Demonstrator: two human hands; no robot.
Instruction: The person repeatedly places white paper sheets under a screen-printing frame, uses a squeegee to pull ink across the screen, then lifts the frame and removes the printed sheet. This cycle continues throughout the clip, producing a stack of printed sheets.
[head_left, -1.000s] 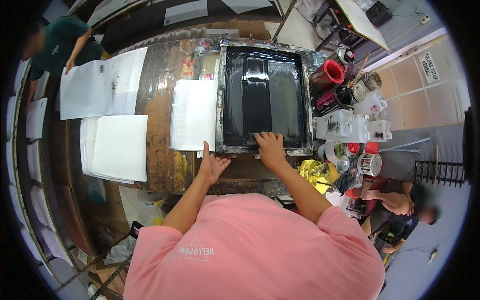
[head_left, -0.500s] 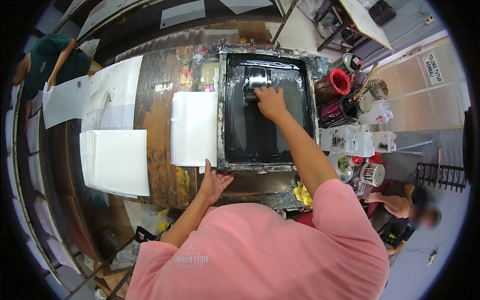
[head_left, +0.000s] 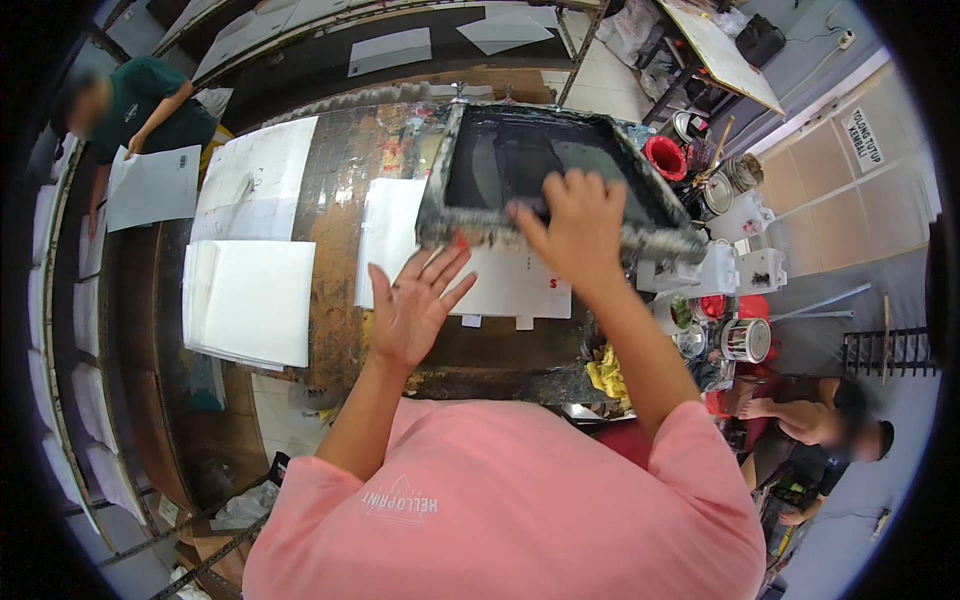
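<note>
A screen-printing frame with a black, ink-smeared mesh is raised at its near edge over the table. My right hand lies over the near rail, thumb out and fingers stretched over the mesh; nothing shows in its grasp. My left hand is palm up with its fingers spread, the fingertips by the frame's near left corner. Whether they touch the rail I cannot tell. Under the lifted edge a white printed sheet shows, with small red and dark marks. Beside it on the left lies white paper, partly covered by the frame.
A stack of white sheets lies on the left of the stained table. Ink cans, a red tub and white jugs crowd the right side. A yellow cloth lies near the front edge. One person holds a sheet at far left; another sits at right.
The frame's near edge has risen, exposing the printed sheet. My right hand has come back from the mesh's far end to the near rail. My left hand has lifted, fingers spread wider.
</note>
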